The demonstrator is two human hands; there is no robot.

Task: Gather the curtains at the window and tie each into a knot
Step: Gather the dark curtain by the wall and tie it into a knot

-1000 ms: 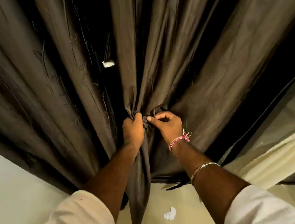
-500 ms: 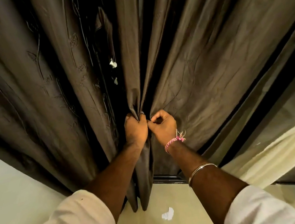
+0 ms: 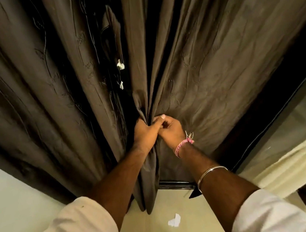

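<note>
Two dark brown curtains hang in front of me: a left curtain (image 3: 52,85) and a right curtain (image 3: 208,55). My left hand (image 3: 144,132) clutches a bunch of the right curtain's inner edge at the middle. My right hand (image 3: 170,128) pinches folds of the same curtain right beside it, the two hands touching. The gathered cloth hangs below my hands as a narrow strip down to the floor. A dark gap with small white scraps (image 3: 120,64) shows between the two curtains.
A pale wall (image 3: 8,201) lies at the lower left. A cream cloth (image 3: 292,162) lies at the lower right beside a dark frame edge (image 3: 275,112). A white paper scrap (image 3: 174,221) rests on the pale floor below my arms.
My hands have come together until they touch, drawing more of the right curtain's folds toward its inner edge. The hanging strip below has narrowed.
</note>
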